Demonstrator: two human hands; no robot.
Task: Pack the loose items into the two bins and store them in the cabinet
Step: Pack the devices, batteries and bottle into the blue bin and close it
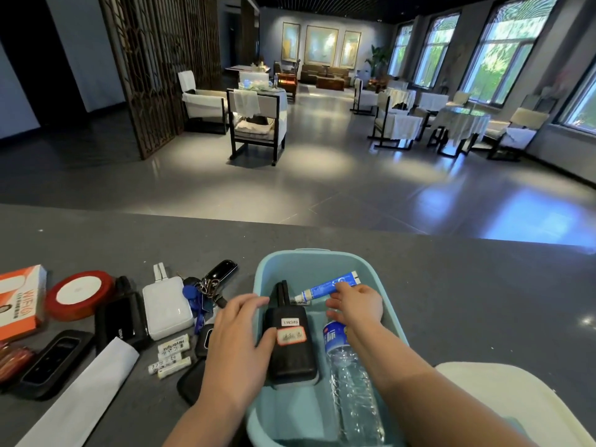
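Far left on the grey table [451, 301]: an orange box [19, 301], a red tape roll [79, 296], a white charger [167, 309], keys [206, 290] and small batteries [172, 354], all loose beside the bin. Now the left hand [240, 333], its grip curled round a black walkie-talkie [290, 343], thumb on its label, inside the light-blue bin [322, 262]. A clear water bottle [351, 375] lies alongside. The right hand [358, 304] pinches a blue tube [325, 287] at the bin's far end. A white bin [503, 395] sits at the right.
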